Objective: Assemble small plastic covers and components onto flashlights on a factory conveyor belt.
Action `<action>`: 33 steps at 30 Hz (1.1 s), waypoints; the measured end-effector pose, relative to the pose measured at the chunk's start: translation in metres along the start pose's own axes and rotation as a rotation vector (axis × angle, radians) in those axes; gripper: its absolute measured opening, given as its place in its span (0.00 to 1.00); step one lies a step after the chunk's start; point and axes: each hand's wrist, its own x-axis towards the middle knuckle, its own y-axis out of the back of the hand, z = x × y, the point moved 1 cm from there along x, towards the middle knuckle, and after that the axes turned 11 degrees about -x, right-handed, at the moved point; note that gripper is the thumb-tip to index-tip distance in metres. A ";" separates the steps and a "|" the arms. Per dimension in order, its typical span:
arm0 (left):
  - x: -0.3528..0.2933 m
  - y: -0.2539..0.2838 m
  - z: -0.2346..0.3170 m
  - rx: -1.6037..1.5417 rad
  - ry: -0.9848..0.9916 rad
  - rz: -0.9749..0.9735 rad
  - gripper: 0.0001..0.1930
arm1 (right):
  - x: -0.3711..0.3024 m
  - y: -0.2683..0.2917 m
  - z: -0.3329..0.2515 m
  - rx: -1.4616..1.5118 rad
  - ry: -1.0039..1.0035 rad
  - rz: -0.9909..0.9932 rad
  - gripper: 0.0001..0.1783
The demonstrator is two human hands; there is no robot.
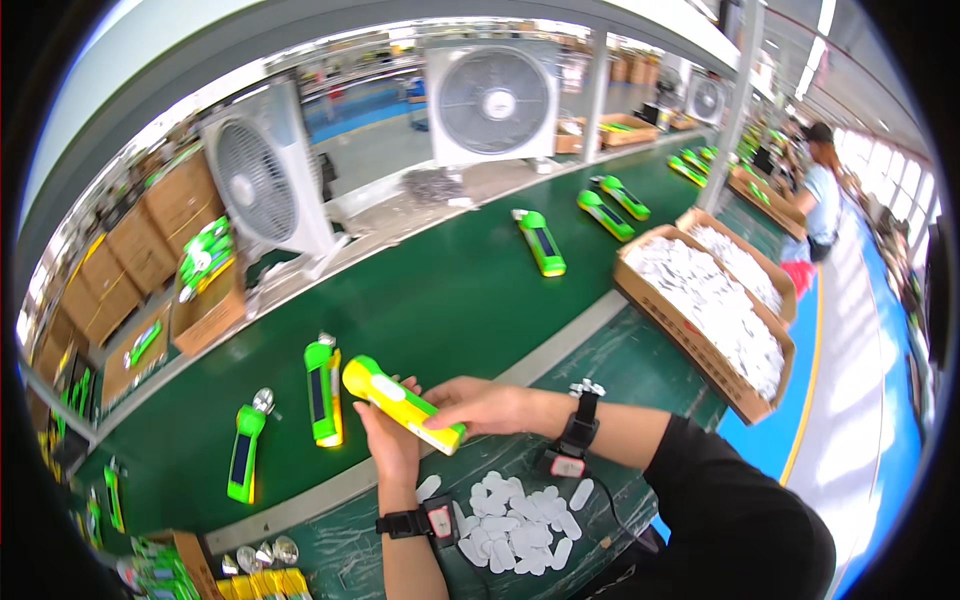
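While close together, hands (pixel 390 438) (pixel 488 406) on flashlight (pixel 402 403)

The one view, a wide fisheye ringed in black, looks from the wearer's head down and forward over the left hand (pixel 390 440) and right hand (pixel 487 405), close below, across the green belt (pixel 430 295) to a white-cased fan (pixel 492 105) farther off, straight edges bowing.
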 end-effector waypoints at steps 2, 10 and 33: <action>0.000 -0.002 0.002 0.172 0.022 0.100 0.34 | -0.001 0.025 -0.010 -0.240 0.087 0.222 0.31; -0.010 -0.011 0.001 0.298 0.071 0.022 0.25 | 0.018 0.128 -0.032 -1.484 -0.248 0.842 0.34; -0.005 0.024 0.012 0.158 0.082 0.127 0.22 | -0.515 0.200 -0.022 -0.026 -0.637 1.406 0.54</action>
